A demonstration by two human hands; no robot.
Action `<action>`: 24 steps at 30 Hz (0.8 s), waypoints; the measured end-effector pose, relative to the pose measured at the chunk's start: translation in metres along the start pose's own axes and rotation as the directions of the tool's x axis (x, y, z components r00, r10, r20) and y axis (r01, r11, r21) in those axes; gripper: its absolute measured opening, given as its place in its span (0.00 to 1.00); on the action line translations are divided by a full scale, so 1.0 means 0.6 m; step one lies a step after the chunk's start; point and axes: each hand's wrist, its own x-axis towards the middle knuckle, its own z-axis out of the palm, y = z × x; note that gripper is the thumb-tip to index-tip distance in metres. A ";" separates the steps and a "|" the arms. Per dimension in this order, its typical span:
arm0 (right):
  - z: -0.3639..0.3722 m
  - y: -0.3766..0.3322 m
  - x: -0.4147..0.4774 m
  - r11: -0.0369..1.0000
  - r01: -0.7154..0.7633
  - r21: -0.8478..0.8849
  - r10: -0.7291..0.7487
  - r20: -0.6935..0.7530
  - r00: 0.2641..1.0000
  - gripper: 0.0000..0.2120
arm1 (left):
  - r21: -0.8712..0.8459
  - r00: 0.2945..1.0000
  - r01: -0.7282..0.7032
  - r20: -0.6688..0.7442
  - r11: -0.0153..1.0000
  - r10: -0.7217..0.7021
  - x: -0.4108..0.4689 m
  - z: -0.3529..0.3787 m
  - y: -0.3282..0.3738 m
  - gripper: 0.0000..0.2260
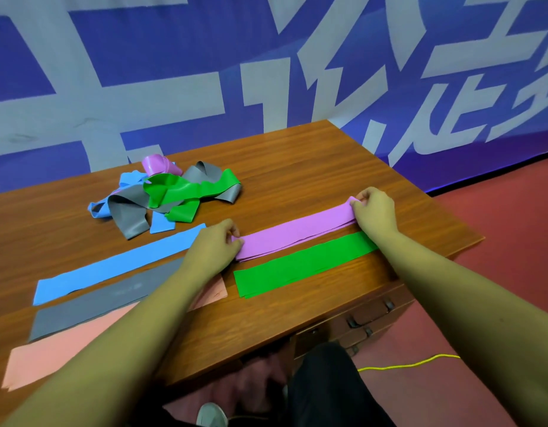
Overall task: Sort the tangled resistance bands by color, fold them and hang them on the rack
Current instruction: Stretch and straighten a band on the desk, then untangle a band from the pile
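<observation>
**Both hands pinching the purple band**

Left hand (215, 245) closed on the near-left end of the purple band (294, 232), thumb and fingers pinching the folded edge. Right hand (374, 212) closed on the opposite end, close to the worktop's right edge, fingertips nipping the fold. Purple band lying flat and stretched between the two, in stacked layers, running diagonally across the right half of the worktop (312, 158).

Just beside it, nearer the front edge and parallel: green band (303, 265), folded flat, its right end hidden under the right forearm. Left of the hands, three more flat strips side by side, all on the same slant: blue band (118, 265) farthest back, grey band (91, 306) in the middle, pink band (60, 349) nearest the front-left corner, with the left forearm crossing over the grey and pink.

Toward the back edge, left of centre: tangled pile (165, 192) of green, grey, blue and purple bands, well apart from the sorted strips.

No rack in view.
</observation>
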 end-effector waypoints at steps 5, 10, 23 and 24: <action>0.000 -0.008 -0.013 0.984 0.039 -0.172 -0.039 0.007 0.999 0.14 | 0.088 0.998 -0.057 -0.029 0.994 0.060 0.000 0.004 -0.010 0.09; 0.027 -0.092 -0.021 0.973 0.200 -0.114 -0.188 0.108 0.976 0.17 | 0.040 0.981 -0.090 -0.168 0.995 0.095 0.032 -0.039 -0.032 0.06; 0.207 -0.313 0.002 0.964 0.257 0.066 -0.265 0.312 0.912 0.13 | 0.120 0.960 0.127 -0.263 0.985 -0.092 0.171 -0.084 -0.127 0.19; 0.221 -0.321 0.014 0.972 0.227 0.064 -0.236 0.301 0.924 0.13 | 0.079 0.966 0.140 -0.231 0.987 -0.118 0.183 -0.081 -0.131 0.20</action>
